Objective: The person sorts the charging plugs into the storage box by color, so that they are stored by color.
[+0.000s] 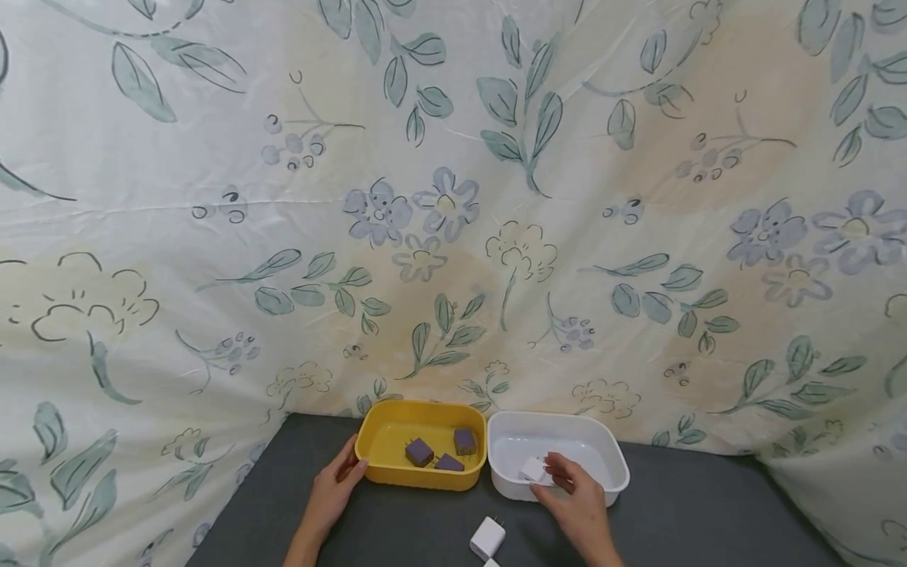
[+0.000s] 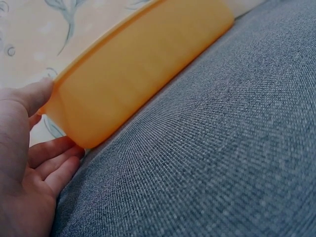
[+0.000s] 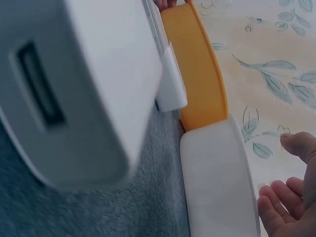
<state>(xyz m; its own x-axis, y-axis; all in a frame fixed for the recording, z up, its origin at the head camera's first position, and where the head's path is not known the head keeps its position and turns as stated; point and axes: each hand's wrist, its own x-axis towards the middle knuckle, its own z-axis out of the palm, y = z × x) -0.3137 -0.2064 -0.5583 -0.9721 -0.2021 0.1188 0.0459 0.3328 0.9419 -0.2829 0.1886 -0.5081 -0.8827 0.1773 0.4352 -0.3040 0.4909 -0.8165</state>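
Observation:
My left hand (image 1: 335, 484) holds the left end of a yellow plastic bin (image 1: 418, 477). In the left wrist view its thumb (image 2: 39, 96) lies at the rim and its fingers (image 2: 59, 160) meet the lower corner. Three purple charger plugs, one a purple plug (image 1: 420, 452), lie inside. Beside it stands a white bin (image 1: 618, 477), with my right hand (image 1: 579, 502) over its front rim. A white charger plug (image 1: 533, 470) is in that bin, right at the fingertips. The right wrist view shows thumb and fingers spread apart, with nothing between them.
A white charger plug (image 1: 487, 539) lies on the dark grey cloth (image 1: 411, 528) before the bins, with part of another white plug (image 1: 491, 563) at the frame's bottom edge. A floral curtain (image 1: 453, 315) hangs directly behind the bins.

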